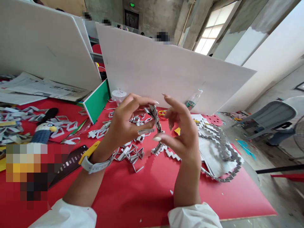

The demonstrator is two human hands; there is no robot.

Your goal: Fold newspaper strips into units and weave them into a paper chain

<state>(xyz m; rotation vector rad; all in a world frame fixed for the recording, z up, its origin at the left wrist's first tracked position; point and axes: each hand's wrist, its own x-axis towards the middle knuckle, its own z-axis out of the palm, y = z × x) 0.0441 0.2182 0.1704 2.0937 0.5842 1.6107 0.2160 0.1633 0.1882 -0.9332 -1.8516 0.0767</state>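
A red desk (133, 196) fills the lower half of the frame, its bare part nearest the camera. Loose folded paper links (128, 152) lie scattered at centre, and a long chain (223, 148) of them curls on the right, near the desk's edge. At left lie more links (14, 123), newspapers (42, 87), a toy bird (45, 129), a dark ruler (68, 163) and a green board (97, 99).

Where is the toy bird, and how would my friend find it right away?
Start on the red table and look at its left side, among the scattered grey folded paper links. There lies a small knitted bird toy, left of the left hand. Alone among flat paper, it is soft and rounded, with a white head, yellow beak and blue body.
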